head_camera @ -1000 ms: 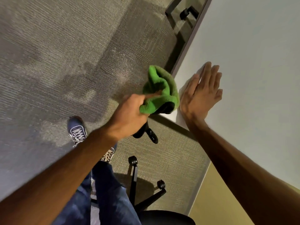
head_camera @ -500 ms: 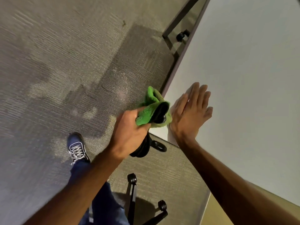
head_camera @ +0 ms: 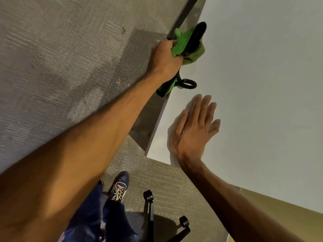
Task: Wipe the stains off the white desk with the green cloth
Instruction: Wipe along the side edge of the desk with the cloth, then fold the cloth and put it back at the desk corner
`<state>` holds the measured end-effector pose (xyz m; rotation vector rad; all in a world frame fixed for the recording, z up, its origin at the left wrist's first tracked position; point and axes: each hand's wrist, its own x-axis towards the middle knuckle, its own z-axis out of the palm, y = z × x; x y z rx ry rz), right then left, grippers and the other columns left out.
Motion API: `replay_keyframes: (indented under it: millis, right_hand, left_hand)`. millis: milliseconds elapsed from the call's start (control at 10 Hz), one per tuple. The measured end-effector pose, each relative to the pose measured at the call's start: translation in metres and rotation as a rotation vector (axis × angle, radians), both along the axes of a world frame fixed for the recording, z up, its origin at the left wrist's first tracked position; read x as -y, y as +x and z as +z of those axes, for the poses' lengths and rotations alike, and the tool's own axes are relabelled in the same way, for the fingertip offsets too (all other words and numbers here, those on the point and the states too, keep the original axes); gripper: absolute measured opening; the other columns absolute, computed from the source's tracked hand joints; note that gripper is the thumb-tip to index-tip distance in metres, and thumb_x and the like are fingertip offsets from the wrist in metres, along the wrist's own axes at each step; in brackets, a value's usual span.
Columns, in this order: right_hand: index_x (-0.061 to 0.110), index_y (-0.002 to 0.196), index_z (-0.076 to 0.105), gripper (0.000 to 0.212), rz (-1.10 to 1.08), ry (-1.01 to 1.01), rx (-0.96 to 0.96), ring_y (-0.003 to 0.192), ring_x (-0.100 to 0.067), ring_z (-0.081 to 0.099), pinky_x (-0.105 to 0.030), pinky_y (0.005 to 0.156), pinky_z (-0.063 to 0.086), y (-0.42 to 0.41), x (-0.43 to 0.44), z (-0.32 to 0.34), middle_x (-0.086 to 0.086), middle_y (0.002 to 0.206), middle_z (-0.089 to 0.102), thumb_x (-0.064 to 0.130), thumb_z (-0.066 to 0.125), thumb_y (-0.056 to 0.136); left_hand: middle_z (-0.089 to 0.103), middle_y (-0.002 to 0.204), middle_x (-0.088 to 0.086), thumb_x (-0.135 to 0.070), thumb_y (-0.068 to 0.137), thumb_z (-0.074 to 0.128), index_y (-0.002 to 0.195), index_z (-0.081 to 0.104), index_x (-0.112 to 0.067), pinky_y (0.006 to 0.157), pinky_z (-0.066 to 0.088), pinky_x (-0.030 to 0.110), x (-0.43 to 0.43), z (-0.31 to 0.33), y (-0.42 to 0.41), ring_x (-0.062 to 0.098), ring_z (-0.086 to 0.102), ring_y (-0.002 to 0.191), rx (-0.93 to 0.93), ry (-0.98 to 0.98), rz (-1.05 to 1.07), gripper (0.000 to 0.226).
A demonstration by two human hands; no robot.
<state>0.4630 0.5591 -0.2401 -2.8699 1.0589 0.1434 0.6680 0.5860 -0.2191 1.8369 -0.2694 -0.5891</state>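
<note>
Judging from the head view: green cloth (head_camera: pixel 187 43) is bunched over the bench (head_camera: pixel 262 84) edge, soft, light, likely to fold underhand. Left hand (head_camera: pixel 166 58) clenches its near end, along with a black looped object (head_camera: pixel 187 83). Right hand (head_camera: pixel 192 130) lies flat, grip released, bracing the bench. Stains not discernible.

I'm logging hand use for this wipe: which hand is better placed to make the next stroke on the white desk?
Left. The left hand already grips the green cloth at the white desk's edge. The right hand lies flat and open on the desk near its corner, holding nothing, so it seems only to brace.
</note>
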Motion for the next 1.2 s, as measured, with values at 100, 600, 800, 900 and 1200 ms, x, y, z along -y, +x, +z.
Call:
replay_keyframes:
  millis: [100,600,800,900,1200]
  right_hand:
    - [0.005,0.163,0.012,0.081,0.051,-0.027,0.003,0.159,-0.046,0.006,-0.074,0.122,0.000,0.004,-0.006,0.008,-0.024,0.172,0.011,0.044,0.018,0.093]
    - [0.009,0.162,0.030,0.065,-0.043,0.064,0.195,0.159,-0.039,0.017,-0.066,0.124,0.015,0.004,-0.005,0.005,-0.015,0.171,0.023,0.040,0.024,0.105]
    - [0.010,0.118,0.078,0.036,-0.475,0.774,0.732,0.122,-0.004,0.066,-0.041,0.111,0.050,-0.019,0.033,0.045,0.002,0.121,0.077,0.007,0.052,0.093]
    - [0.008,0.110,0.080,0.040,-0.630,0.820,0.792,0.109,-0.013,0.074,-0.042,0.105,0.057,-0.056,0.043,0.065,-0.003,0.109,0.080,-0.001,0.048,0.088]
    - [0.011,0.113,0.078,0.036,-0.635,0.719,0.726,0.100,0.009,0.065,-0.003,0.086,0.049,-0.117,0.021,0.080,0.003,0.109,0.077,-0.002,0.048,0.097]
  left_hand:
    - [0.052,0.065,-0.013,-0.008,0.089,0.062,0.071,0.056,-0.022,0.043,0.035,0.004,-0.008,-0.001,-0.007,-0.003,0.047,0.056,-0.006,0.013,-0.029,0.024]
    - [0.051,0.057,-0.008,-0.006,0.088,0.065,0.062,0.054,-0.021,0.050,0.040,0.024,-0.127,0.014,-0.133,0.004,0.043,0.051,-0.069,0.187,-0.079,0.031]
    - [0.048,0.148,0.007,0.011,0.080,0.062,0.144,0.045,-0.011,0.117,0.026,0.057,-0.097,0.032,-0.152,0.018,0.042,0.139,0.444,0.210,-0.333,0.070]
    - [0.034,0.156,0.013,0.015,0.073,0.061,0.147,0.038,-0.007,0.107,0.008,0.080,-0.079,0.019,-0.167,0.025,0.019,0.150,0.646,0.435,-0.549,0.080]
    - [0.017,0.162,0.016,0.012,0.080,0.051,0.152,0.019,-0.004,0.108,-0.003,0.078,-0.075,0.029,-0.216,0.026,0.006,0.152,0.834,0.548,-0.856,0.081]
